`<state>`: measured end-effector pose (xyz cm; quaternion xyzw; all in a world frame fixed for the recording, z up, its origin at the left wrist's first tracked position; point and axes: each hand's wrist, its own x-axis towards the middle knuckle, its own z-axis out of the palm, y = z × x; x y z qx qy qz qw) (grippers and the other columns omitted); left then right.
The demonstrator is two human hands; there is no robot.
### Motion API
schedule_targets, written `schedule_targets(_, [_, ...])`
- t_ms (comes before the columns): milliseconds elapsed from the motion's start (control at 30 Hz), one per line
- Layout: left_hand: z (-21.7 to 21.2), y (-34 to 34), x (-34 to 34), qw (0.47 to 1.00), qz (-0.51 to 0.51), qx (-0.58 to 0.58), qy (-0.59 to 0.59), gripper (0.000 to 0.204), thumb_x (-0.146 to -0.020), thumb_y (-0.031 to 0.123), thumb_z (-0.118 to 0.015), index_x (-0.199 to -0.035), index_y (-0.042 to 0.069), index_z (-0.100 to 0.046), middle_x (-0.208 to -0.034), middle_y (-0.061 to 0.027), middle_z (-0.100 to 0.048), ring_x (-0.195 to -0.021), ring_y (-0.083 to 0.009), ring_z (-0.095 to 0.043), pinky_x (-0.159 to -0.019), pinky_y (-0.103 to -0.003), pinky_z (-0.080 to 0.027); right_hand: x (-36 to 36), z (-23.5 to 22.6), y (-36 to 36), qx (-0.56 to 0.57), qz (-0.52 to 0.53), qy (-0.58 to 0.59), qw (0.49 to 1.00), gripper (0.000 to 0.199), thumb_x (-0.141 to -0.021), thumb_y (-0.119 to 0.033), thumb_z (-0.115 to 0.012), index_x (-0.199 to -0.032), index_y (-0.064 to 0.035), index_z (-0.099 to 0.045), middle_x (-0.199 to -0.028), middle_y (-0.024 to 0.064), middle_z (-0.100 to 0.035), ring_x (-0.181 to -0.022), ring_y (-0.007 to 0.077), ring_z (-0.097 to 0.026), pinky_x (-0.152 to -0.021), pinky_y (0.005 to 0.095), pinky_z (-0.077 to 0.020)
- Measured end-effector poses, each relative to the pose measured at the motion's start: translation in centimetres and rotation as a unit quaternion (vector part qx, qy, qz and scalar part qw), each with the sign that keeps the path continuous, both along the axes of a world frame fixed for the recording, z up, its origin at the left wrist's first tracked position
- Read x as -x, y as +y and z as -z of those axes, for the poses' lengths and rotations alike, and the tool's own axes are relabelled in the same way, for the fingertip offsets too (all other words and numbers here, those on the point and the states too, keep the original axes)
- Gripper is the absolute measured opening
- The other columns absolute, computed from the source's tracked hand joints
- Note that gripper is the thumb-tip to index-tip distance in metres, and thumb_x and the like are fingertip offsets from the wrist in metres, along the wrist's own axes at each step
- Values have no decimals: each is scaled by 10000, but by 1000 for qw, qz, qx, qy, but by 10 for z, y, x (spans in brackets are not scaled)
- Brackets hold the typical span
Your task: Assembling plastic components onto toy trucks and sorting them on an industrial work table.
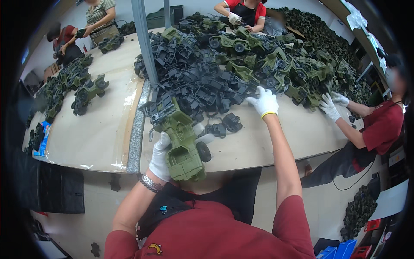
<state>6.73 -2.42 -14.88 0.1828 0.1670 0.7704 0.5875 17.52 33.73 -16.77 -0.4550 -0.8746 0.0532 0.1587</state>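
The white-gloved left hand [160, 159] curls in a grip, while the white-gloved right hand [265, 103], fingers [260, 91] parted, tops an outstretched bare forearm [279, 149].

the white-gloved left hand [160, 157], a silver watch [152, 183] on its wrist, grips an olive-green toy army vehicle [183, 131] by its side; a black wheel [203, 152] shows at the vehicle's right. the right hand [265, 103], also white-gloved, reaches with fingers spread over the tabletop [276, 142], near the edge of a heap of black plastic parts [194, 84]. two loose black parts [215, 130] lie between the hands. farther back, green toy vehicles [276, 60] are piled. at right, a co-worker [384, 125] in a dark red shirt has gloved hands at that pile
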Motion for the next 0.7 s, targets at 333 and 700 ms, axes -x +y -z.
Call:
schedule_targets(333, [12,-14,10,997,-47,60,20,821,-893,478,-664,-1511,35,-356,-1439,-177,-509,-1304,-369,-517,-1063,-522,-478,-94,37,42,360,-273,204,869,468,-766,-111,-680,-1232,-120,-642,-1428,175,-518,-1269,381,-520,-1081,425,-403])
schedule_targets(700, [22,9,-1,984,-23,-3,-179,650,-895,161,-725,-1476,160,-434,-1439,-114,-519,-1359,-303,-480,-1159,-522,-369,-83,40,-53,10,-115,83,990,540,-785,-351,-783,-1258,-131,-640,-1305,186,-579,-1150,375,-579,-982,455,-486])
